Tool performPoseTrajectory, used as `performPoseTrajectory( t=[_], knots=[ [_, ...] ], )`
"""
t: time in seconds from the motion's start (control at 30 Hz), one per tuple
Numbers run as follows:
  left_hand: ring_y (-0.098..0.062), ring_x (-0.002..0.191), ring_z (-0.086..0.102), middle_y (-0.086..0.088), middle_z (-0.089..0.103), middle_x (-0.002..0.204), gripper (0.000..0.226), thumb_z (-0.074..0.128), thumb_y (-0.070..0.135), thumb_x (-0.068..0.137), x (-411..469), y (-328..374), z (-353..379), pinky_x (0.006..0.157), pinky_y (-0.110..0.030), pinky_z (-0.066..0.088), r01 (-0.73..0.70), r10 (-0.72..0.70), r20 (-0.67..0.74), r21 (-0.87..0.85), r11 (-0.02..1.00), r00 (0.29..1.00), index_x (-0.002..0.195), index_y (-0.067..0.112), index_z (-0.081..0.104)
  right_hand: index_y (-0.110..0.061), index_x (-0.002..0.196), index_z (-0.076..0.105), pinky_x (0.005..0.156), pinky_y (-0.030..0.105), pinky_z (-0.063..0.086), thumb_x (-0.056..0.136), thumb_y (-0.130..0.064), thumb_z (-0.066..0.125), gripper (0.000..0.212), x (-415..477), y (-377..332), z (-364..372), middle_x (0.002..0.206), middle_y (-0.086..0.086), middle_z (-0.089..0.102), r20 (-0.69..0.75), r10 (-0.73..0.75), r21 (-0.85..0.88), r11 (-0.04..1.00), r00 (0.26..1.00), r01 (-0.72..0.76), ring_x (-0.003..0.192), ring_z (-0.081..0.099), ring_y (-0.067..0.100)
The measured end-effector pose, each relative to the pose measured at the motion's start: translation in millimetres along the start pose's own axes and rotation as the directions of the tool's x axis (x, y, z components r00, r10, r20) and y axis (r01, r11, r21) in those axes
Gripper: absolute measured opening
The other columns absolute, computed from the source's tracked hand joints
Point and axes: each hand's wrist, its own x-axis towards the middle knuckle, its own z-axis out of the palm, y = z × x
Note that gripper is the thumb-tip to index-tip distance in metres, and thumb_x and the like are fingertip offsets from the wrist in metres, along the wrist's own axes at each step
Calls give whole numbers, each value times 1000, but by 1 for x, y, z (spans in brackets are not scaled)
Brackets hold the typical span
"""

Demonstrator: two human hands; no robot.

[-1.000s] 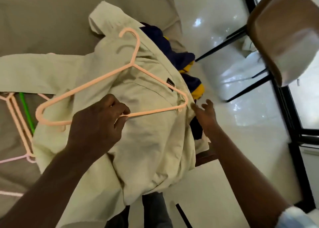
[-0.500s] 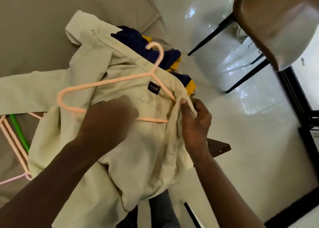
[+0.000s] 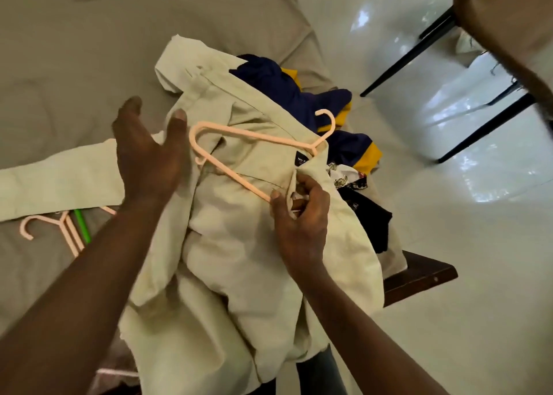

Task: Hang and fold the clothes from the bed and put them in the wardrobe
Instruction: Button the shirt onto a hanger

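Observation:
A pale beige shirt lies bunched at the corner of the bed, one sleeve stretched out to the left. A peach plastic hanger rests on its collar area, its right end tucked under the shirt's shoulder, hook pointing right. My right hand pinches the shirt's shoulder fabric over the hanger's lower bar. My left hand hovers open just left of the hanger, fingers spread, holding nothing. A navy and yellow garment lies behind the shirt.
Spare peach hangers and a green one lie on the bed at the left. Printed dark clothes hang over the bed's wooden corner. A chair with black legs stands on the glossy white floor at the right.
My left hand has let go of the hanger's bar and opened to its left. The hanger's right end has gone under the shirt's shoulder, which my right hand still pinches.

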Motion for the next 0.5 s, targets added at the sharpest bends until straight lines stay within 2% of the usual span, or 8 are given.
performPoseTrajectory(
  t=[0.07,0.13,0.2,0.23,0.3,0.37,0.4,0.5],
  knots=[
    [-19,124,58,-1,61,135,76,67,61,91,33,2,-2,111,-33,42,102,-100,167,-5,995,981,150,17,48,-34,144,46,103,34,50,87,-44,77,66,-6,4,4,132,-10,47,44,-63,-84,994,997,67,122,52,8],
    [-14,104,67,5,72,110,59,77,54,83,54,11,-3,102,-35,52,122,-96,317,-63,991,944,131,22,67,-32,148,43,106,37,49,86,-47,78,73,-8,7,7,134,-8,43,48,-96,-160,982,994,102,125,50,13],
    [-7,84,66,14,73,87,37,73,52,75,62,20,-8,89,-36,58,3,15,294,-61,998,956,100,26,78,-33,149,45,104,38,50,87,-48,77,72,-8,7,9,131,-7,42,27,-69,-194,978,997,73,122,51,14],
    [-6,80,65,16,71,83,31,69,50,77,61,26,-13,85,-38,58,-85,91,231,-36,996,969,96,28,79,-34,149,46,102,36,51,87,-48,77,70,-8,6,11,130,-6,42,21,-52,-197,979,998,55,120,52,14],
    [-8,85,68,12,74,89,26,65,40,87,48,39,-21,85,-38,57,-256,255,45,13,967,966,104,28,80,-34,148,51,95,25,52,89,-44,77,66,-7,3,13,125,-4,45,20,-37,-188,981,999,40,112,53,10],
    [-15,91,68,2,73,101,24,63,30,94,16,53,-25,86,-36,55,-434,435,-67,29,900,898,113,27,78,-31,143,58,86,15,50,92,-34,76,55,-6,0,13,114,-3,50,-6,-36,-159,987,999,35,99,56,6],
    [-16,92,65,-2,69,105,25,64,25,96,-6,57,-22,86,-32,53,-520,520,-39,18,854,853,117,26,77,-29,137,63,81,13,49,92,-27,75,46,-5,-2,11,107,-3,55,-38,-25,-120,993,999,20,92,58,4],
    [-16,86,61,-2,59,105,31,64,18,94,-70,51,-4,74,-30,54,-668,644,269,-2,744,716,122,23,75,-26,101,70,72,19,52,91,-20,75,12,-2,-5,2,82,-6,70,-148,135,55,990,980,-128,75,66,3]
  ],
)
